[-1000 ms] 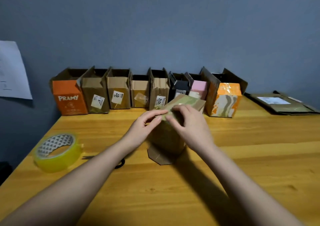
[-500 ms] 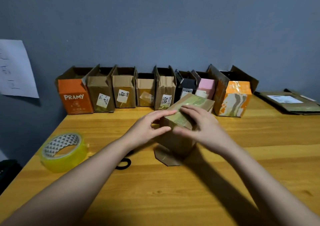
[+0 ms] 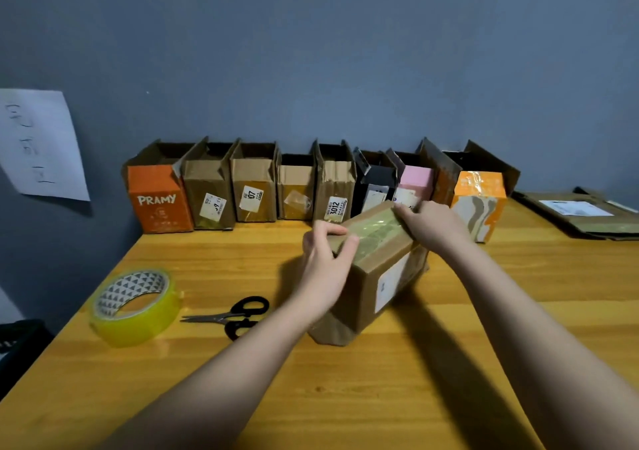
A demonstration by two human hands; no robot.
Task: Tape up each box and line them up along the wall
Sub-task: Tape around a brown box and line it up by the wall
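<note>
Illumination is dim and warm, from above. Soft shadows fall beneath the forearms onto the counter (image 3: 380,397). Glare marks the tape roll (image 3: 135,306). Wide-angle distortion bends edges; detail is slightly soft.

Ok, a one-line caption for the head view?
Both hands press tape onto a brown box; tape roll and scissors lie alongside.

A brown cardboard box (image 3: 377,270) is stood mid-table, tilted, its top seam covered with shiny clear tape and a white label stuck on the side. Behind it, a row of open-topped boxes (image 3: 311,187) is lined up against the wall: orange "PRAMY", several plain brown, one black, one pink, one orange marbled. A yellow tape roll (image 3: 135,306) is laid flat near the table's left edge.
</note>
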